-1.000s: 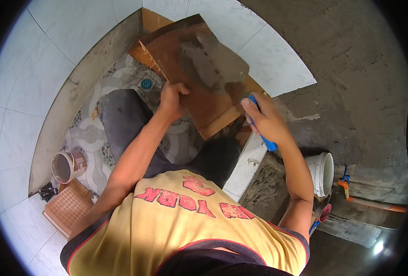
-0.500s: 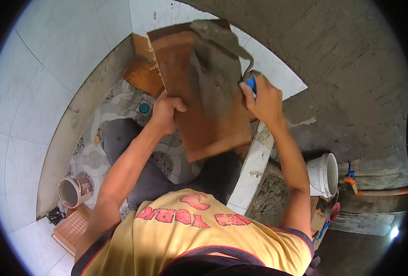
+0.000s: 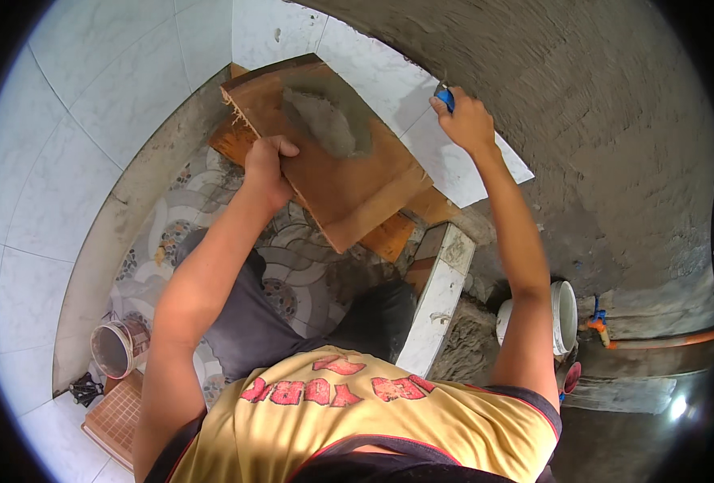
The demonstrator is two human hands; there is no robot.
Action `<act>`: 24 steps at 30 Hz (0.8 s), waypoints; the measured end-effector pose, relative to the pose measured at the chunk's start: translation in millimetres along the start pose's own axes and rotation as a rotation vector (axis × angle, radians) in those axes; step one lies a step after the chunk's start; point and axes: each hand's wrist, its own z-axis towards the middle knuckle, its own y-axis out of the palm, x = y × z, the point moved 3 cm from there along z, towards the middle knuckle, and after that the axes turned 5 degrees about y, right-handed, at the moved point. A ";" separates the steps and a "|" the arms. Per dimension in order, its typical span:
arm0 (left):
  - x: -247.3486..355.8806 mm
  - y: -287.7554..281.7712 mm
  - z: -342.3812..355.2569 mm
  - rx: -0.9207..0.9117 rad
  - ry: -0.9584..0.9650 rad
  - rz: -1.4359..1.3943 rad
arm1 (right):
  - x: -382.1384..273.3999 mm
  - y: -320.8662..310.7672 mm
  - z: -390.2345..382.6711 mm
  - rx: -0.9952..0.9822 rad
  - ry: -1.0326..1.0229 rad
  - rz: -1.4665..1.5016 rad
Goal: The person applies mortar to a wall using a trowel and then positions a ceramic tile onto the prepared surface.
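Left hand [image 3: 267, 165] is clamped on the near edge of a brown tile [image 3: 325, 153], thumb over the top face, fingers curled under, holding it tilted up in the upper middle of the frame. A grey patch of mortar [image 3: 325, 121] sits on the tile's upper part. Right hand [image 3: 466, 121], up and to the right, is fisted around a blue handle [image 3: 447, 98]; the blade beyond it is hidden, so what tool it is I can't tell. That hand rests against a white wall tile [image 3: 453, 161], with rough grey render [image 3: 598, 121] spreading beyond to the right. More brown tiles [image 3: 389, 233] lie stacked below. Lower left, a small pot [image 3: 115, 348] stands on the floor; lower right, a white bucket [image 3: 565, 314]
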 end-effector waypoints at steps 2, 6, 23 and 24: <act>0.1 -2.5 -1.7 0.015 0.006 -0.006 | -1.4 -3.4 8.2 -0.069 0.053 0.010; -5.4 -3.8 5.2 -0.042 0.002 -0.010 | 6.4 -15.0 29.0 -0.116 0.013 0.008; -25.4 7.4 -3.0 0.071 -0.022 0.032 | -8.9 -47.4 41.8 -0.260 0.022 -0.068; -24.6 6.9 -0.8 0.046 -0.032 0.039 | -6.1 -43.2 43.0 -0.256 0.032 -0.099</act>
